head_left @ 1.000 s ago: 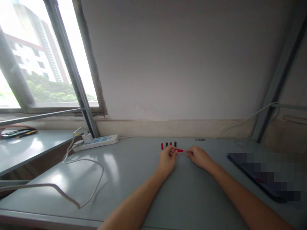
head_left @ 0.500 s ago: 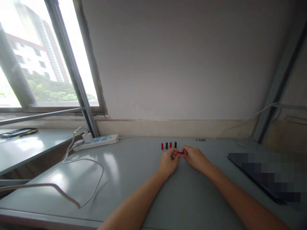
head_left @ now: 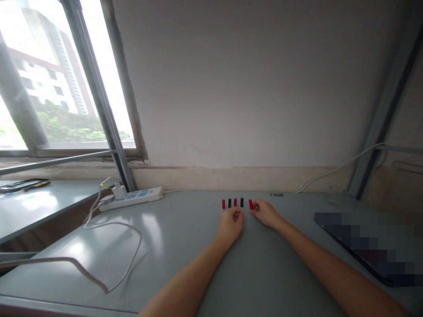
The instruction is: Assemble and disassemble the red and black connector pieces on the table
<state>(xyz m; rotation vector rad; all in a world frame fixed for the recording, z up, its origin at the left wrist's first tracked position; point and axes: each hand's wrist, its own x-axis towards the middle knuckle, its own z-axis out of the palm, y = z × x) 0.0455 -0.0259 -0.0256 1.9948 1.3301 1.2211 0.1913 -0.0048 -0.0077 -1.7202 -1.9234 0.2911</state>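
Note:
Small red and black cylinders stand upright in a row at the back of the grey table: a red one at the left, a black one, another red one and another black one. My right hand grips a further red cylinder, nearly upright, to the right of the row. Just in front of the row is my left hand, its fingers curled together; whether anything small is between them is hidden.
A white power strip with plugs and a looping cable lies at the left. Small dark items sit near the wall. A dark flat object, partly pixelated, lies at the right.
The red cylinder, earlier lying level between both hands, is now nearly upright in my right hand alone. My left hand has let go of it and drawn slightly left and down.

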